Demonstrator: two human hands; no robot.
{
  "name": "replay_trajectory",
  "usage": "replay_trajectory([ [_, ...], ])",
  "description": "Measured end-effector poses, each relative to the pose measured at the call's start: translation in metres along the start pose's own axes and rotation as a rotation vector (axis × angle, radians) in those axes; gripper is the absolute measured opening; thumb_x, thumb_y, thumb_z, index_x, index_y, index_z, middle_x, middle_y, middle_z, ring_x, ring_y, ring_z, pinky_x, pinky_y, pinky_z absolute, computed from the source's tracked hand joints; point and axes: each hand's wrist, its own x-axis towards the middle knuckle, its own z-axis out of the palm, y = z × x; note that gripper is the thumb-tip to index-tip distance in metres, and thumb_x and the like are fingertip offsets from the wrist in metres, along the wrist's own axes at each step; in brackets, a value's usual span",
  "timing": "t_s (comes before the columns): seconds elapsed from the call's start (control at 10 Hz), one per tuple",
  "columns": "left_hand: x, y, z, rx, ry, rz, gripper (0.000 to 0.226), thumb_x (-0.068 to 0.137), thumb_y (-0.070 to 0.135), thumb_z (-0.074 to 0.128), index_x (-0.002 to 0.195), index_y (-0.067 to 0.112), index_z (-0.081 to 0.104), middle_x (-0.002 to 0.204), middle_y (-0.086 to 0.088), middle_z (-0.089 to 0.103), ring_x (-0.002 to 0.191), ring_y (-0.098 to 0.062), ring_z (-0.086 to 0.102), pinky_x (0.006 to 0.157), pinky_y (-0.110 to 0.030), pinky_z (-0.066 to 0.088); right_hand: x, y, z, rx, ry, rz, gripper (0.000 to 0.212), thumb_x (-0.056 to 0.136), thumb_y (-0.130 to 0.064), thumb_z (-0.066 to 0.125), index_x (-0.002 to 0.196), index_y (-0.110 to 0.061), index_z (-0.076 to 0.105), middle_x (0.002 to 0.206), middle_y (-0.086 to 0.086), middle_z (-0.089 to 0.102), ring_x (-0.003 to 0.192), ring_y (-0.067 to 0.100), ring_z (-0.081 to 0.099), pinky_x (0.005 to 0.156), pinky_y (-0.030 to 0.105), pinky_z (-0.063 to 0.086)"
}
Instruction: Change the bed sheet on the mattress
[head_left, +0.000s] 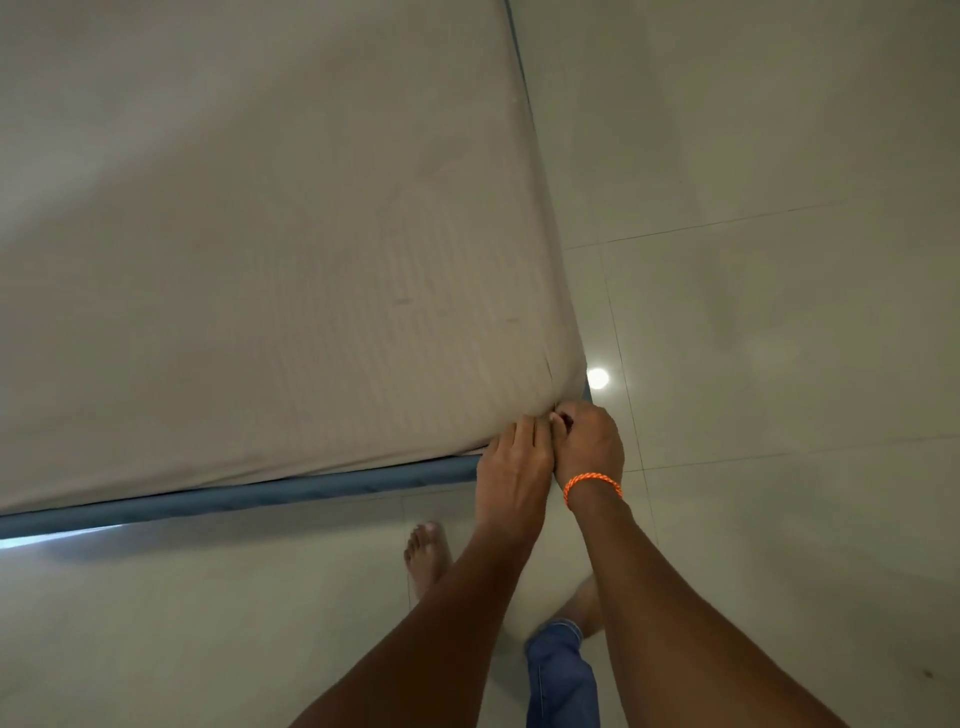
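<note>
I'm pinching the bed sheet (291, 260) at the mattress's near right corner | left hand (511, 467) and right hand (587, 441) both gripping fabric | soft, light; hold the hem.

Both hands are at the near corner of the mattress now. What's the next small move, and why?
Probably peel the sheet corner up and off. Both the left hand and right hand pinch the fabric at the mattress corner, the sheet lies taut elsewhere, and the blue edge shows only below it.
</note>
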Motion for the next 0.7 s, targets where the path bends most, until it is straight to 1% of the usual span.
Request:
replay_trajectory([
  [0.1,-0.017,-0.007,0.006,-0.087,-0.035,-0.001,0.056,0.074,0.008,0.089,0.127,0.012,0.072,0.118,-0.005,0.075,0.104,-0.020,0.073,0.099,-0.033,0.058,0.000,0.007,0.002,0.033,-0.165,0.049,0.023,0.101,-0.023,0.057,0.081,-0.014,0.063,0.082,0.010,0.065,0.078,0.030,0.062,0.069,0.036,0.049],
  [0.2,-0.015,-0.012,-0.005,-0.228,-0.159,-0.119,0.042,0.090,0.004,0.066,0.129,0.018,0.069,0.124,-0.004,0.074,0.112,-0.024,0.069,0.095,-0.038,0.059,0.000,0.003,-0.004,-0.031,-0.415,0.092,0.027,0.104,-0.034,0.049,0.099,-0.016,0.069,0.105,0.015,0.070,0.103,0.037,0.063,0.093,0.045,0.050],
  [0.3,0.003,-0.034,-0.021,-0.385,-0.424,-0.198,0.029,0.096,0.010,0.050,0.115,0.021,0.070,0.114,-0.009,0.075,0.104,-0.032,0.068,0.084,-0.044,0.057,-0.004,-0.016,-0.014,-0.274,-0.579,0.072,0.047,0.108,-0.043,0.034,0.128,-0.015,0.066,0.138,0.017,0.059,0.131,0.035,0.050,0.110,0.046,0.038],
  [0.4,0.015,-0.058,-0.057,-0.611,-0.476,-0.214,0.023,0.096,0.008,0.054,0.096,0.010,0.076,0.097,-0.010,0.076,0.088,-0.022,0.066,0.080,-0.032,0.049,-0.012,-0.060,-0.025,-0.416,-0.530,0.058,0.049,0.108,-0.045,0.035,0.128,-0.011,0.064,0.133,0.019,0.063,0.124,0.037,0.058,0.105,0.044,0.043],
  [0.5,0.016,-0.095,-0.112,-0.733,-0.241,-0.372,0.034,0.095,0.003,0.047,0.103,0.015,0.078,0.102,0.001,0.078,0.097,-0.011,0.069,0.091,-0.027,0.053,-0.026,-0.118,-0.033,-0.423,-0.446,-0.046,0.034,0.104,-0.038,0.048,0.112,-0.011,0.068,0.117,0.017,0.068,0.107,0.038,0.065,0.084,0.036,0.049],
  [0.6,0.008,-0.141,-0.174,-0.761,-0.014,-0.449,0.037,0.097,-0.004,0.047,0.104,0.015,0.077,0.099,0.003,0.079,0.098,-0.013,0.073,0.096,-0.033,0.056,-0.040,-0.189,-0.043,-0.334,-0.415,-0.217,0.023,0.099,-0.032,0.054,0.089,-0.017,0.068,0.100,0.015,0.071,0.096,0.038,0.065,0.075,0.035,0.047],
  [0.7,0.012,-0.183,-0.241,-0.763,0.105,-0.431,0.035,0.100,-0.004,0.049,0.102,0.014,0.078,0.095,0.002,0.079,0.094,-0.010,0.073,0.095,-0.034,0.057,-0.043,-0.264,-0.066,-0.246,-0.288,-0.355,0.031,0.100,-0.030,0.054,0.070,-0.020,0.051,0.084,0.012,0.066,0.082,0.037,0.060,0.069,0.037,0.047],
])
